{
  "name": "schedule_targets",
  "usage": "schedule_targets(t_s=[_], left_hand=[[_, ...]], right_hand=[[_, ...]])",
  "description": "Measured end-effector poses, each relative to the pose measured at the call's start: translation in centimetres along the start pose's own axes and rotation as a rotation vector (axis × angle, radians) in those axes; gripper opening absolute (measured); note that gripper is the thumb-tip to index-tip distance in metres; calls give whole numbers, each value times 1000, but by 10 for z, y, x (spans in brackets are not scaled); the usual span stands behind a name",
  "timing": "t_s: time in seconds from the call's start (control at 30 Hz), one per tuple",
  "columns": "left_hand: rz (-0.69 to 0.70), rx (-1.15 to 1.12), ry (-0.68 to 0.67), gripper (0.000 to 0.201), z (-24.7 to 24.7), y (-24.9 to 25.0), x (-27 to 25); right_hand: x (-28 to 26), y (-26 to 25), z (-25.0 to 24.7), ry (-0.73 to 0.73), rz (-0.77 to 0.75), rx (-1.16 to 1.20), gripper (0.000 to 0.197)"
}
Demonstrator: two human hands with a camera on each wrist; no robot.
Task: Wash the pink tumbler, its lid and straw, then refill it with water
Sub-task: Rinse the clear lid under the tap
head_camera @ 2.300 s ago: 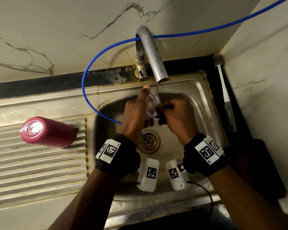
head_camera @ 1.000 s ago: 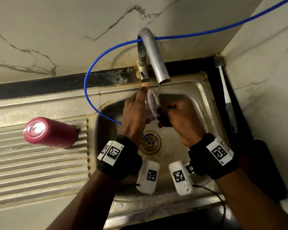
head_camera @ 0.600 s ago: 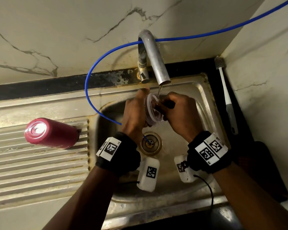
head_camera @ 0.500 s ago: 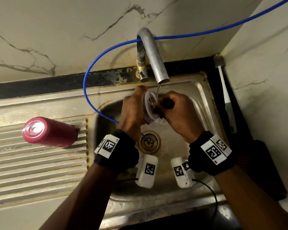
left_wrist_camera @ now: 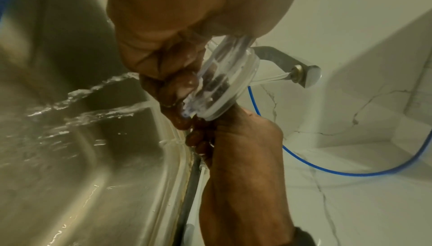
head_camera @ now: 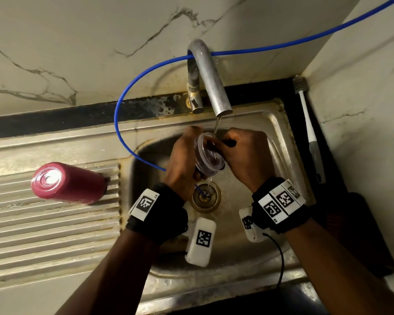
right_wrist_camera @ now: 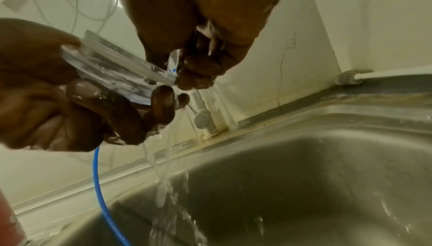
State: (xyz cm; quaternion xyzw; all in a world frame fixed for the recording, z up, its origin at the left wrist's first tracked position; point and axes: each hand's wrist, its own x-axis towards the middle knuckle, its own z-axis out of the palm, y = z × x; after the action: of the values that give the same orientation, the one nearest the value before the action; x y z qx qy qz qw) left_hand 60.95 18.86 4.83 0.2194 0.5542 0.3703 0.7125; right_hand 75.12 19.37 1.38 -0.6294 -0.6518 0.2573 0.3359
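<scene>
The pink tumbler (head_camera: 66, 183) stands mouth-down on the ribbed drainboard, left of the basin. Over the basin my left hand (head_camera: 184, 158) grips the clear lid (head_camera: 207, 155) by its rim, tilted on edge under the thin stream from the tap (head_camera: 214, 87). My right hand (head_camera: 234, 151) is curled round a small brush with a dark handle, its white and blue head (right_wrist_camera: 172, 65) pressed against the lid (right_wrist_camera: 112, 65). In the left wrist view, water runs off the lid (left_wrist_camera: 233, 83) and my left hand's fingers (left_wrist_camera: 177, 83). No straw is in view.
The steel sink (head_camera: 280, 142) has a drain (head_camera: 205, 196) below my hands. A blue hose (head_camera: 121, 133) loops from the wall down into the basin. A long white bottle brush (head_camera: 307, 123) lies along the right ledge. Walls close in behind and to the right.
Both hands stay under the running tap. The lid has been turned in my left hand so its face shows more, and my right hand has shifted slightly against it.
</scene>
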Motion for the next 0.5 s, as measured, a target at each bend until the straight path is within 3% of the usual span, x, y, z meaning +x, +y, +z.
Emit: schedule_targets(t_s=[0.17,0.33,0.5], left_hand=[[0,97,29,55,-3,5,7],[65,217,43,42,-2,0,1],[249,197,66,53,-5,-13,0]], right_hand=[[-3,-1,0,-40,117,126,23],[-13,0,3,-145,354,240,14],[-17,-4,4,-149,417,343,16]])
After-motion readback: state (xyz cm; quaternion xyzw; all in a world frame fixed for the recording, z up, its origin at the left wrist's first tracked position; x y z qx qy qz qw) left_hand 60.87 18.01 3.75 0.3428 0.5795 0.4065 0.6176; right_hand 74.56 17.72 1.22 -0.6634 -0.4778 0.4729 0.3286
